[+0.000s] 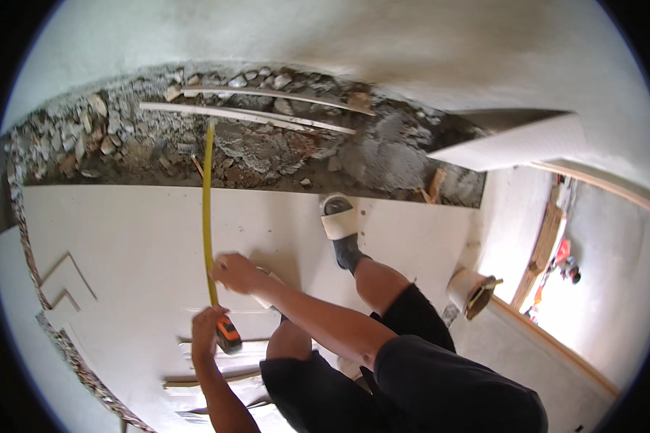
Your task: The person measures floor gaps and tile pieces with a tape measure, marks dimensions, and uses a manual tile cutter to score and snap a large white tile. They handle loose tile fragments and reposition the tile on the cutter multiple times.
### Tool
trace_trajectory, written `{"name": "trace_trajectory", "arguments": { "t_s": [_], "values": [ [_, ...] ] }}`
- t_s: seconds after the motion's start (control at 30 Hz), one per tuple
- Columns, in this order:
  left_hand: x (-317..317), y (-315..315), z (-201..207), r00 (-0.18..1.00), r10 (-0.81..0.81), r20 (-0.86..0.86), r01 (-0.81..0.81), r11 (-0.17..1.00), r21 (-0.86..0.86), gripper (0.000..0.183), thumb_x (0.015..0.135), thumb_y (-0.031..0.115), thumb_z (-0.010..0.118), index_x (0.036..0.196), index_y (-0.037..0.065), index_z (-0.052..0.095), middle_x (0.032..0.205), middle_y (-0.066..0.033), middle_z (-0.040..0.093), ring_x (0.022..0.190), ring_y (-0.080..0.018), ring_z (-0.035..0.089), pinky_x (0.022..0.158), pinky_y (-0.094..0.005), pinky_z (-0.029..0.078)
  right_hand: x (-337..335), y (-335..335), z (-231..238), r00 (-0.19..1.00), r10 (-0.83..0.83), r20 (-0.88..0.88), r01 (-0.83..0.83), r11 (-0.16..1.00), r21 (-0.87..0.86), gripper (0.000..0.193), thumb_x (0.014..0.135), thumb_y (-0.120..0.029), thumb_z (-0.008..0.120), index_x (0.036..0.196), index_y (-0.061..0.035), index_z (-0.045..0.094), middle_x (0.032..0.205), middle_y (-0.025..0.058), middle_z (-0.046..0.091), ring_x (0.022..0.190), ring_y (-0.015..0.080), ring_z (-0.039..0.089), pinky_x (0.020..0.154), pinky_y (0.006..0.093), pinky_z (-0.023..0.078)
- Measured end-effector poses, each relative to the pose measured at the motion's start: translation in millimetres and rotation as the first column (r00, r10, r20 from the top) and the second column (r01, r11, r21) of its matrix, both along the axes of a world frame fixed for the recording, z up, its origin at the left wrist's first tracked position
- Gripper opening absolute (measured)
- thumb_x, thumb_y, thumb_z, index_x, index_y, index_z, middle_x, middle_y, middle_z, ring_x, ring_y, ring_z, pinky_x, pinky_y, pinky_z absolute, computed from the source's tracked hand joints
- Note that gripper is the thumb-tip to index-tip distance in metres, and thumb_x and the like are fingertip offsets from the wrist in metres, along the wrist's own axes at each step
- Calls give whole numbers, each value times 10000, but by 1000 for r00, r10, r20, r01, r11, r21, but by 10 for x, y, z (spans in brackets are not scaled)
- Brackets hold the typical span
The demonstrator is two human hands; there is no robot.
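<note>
My left hand (206, 330) is closed around the tape measure's case (229, 335), which is orange and black. From it a yellow tape blade (206, 187) runs straight out, away from me. The blade crosses the pale tile floor (123, 238) and reaches over a strip of broken rubble (260, 155). Its far end lies by the thin pale strips (245, 115) on the rubble. Farther along the blade, my right hand (237, 274) grips it with bent fingers; part of the grip is hidden.
My sandalled foot (339, 220) stands near the tile edge. A pale tile (516, 143) leans by the wall at the right, with a dirty bucket (473, 291) nearer me. Cut tile pieces (227, 353) lie below my hands. L-shaped strips (68, 278) are at the left.
</note>
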State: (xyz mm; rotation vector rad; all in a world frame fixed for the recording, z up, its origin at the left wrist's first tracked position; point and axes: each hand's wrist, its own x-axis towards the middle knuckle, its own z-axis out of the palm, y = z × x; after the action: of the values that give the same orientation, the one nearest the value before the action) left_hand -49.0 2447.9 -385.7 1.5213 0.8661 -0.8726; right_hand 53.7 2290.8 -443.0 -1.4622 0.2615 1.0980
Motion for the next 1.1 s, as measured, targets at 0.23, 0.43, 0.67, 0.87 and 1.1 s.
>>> {"name": "trace_trajectory", "arguments": {
  "t_s": [0.23, 0.43, 0.67, 0.87, 1.1],
  "values": [
    [-526, -506, 2148, 953, -305, -1, 298, 934, -197, 266, 898, 190, 482, 958, 18, 675, 783, -63, 661, 732, -124, 603, 682, -253, 474, -1075, -938, 2394, 995, 71, 68, -67, 996, -53, 377, 823, -475, 492, 781, -137, 655, 615, 12, 645, 598, 180, 639, 603, 299, 479],
    [-678, -1079, 3488, 848, -502, -171, 458, 856, -240, 244, 868, 206, 528, 933, 39, 692, 778, -43, 641, 687, -109, 584, 645, -242, 461, -1535, -1634, 3128, 940, -151, 305, 165, 986, -21, 286, 867, -329, 540, 821, -68, 645, 701, 81, 638, 578, 169, 608, 545, 295, 470],
    [-578, -2073, 4184, 743, -645, -178, 603, 761, -239, 280, 902, 221, 515, 923, -17, 661, 720, -46, 622, 644, -116, 589, 603, -242, 471, -1690, -3234, 4165, 663, -749, -6, 748, 663, -36, 363, 893, -340, 552, 802, 7, 612, 646, 47, 594, 547, 122, 572, 511, 281, 455],
    [-537, -3888, 4628, 573, -819, -32, 801, 568, -187, 286, 892, 249, 544, 942, 2, 678, 739, -38, 636, 688, -113, 587, 649, -249, 463, -2207, -5143, 4679, 435, -889, 143, 898, 440, 6, 369, 900, -354, 540, 821, -2, 614, 663, 40, 589, 545, 108, 565, 507, 269, 452],
    [-310, -5638, 4915, 285, -955, 87, 958, 280, -64, 286, 899, 195, 504, 929, -45, 657, 749, -66, 641, 700, -132, 604, 664, -263, 476, -2580, -6906, 5179, 139, -952, 271, 989, 146, 3, 359, 907, -371, 551, 864, -24, 629, 676, 21, 587, 564, 89, 557, 527, 236, 443]
  ]
}}
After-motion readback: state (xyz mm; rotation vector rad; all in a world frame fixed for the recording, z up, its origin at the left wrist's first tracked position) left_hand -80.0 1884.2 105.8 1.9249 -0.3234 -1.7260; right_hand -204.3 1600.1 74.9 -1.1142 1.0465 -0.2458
